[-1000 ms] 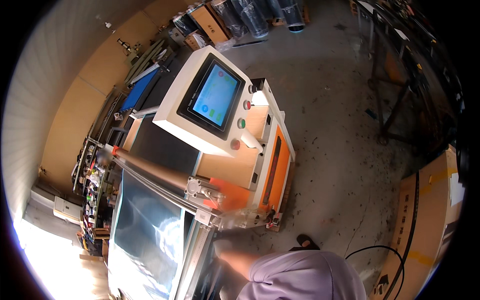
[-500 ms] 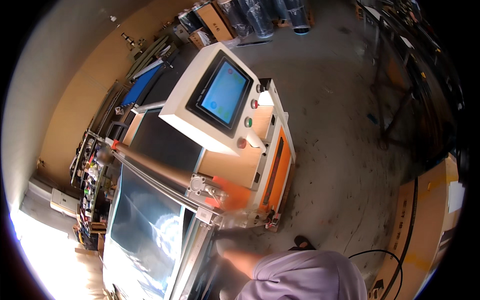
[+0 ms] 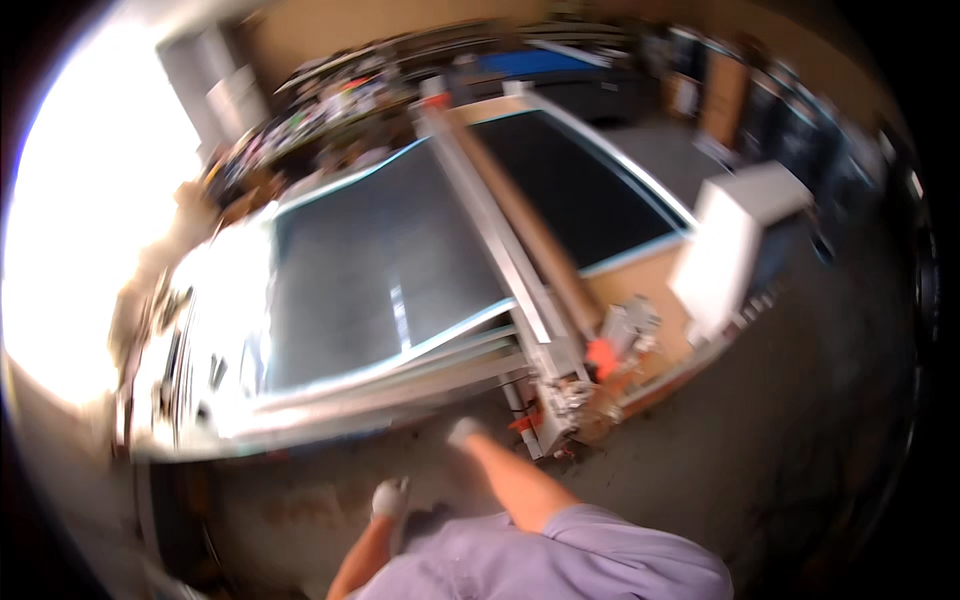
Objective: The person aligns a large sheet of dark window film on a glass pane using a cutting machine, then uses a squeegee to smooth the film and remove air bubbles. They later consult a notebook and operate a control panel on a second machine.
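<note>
A large flat machine bed (image 3: 400,270) with a dark surface was seen across the middle of the blurred view, crossed by a long metal gantry rail (image 3: 500,240) running from the far side to the near edge. The right hand (image 3: 463,431), in a pale glove, was held just short of the near end of that rail, close to its orange-marked end fittings (image 3: 570,400), but contact could not be made out. The left hand (image 3: 390,497), also gloved, was held lower, apart from the bed's front edge. Whether either hand's fingers were spread or curled could not be told through the blur. A white box-shaped console (image 3: 740,240) stood at the right.
</note>
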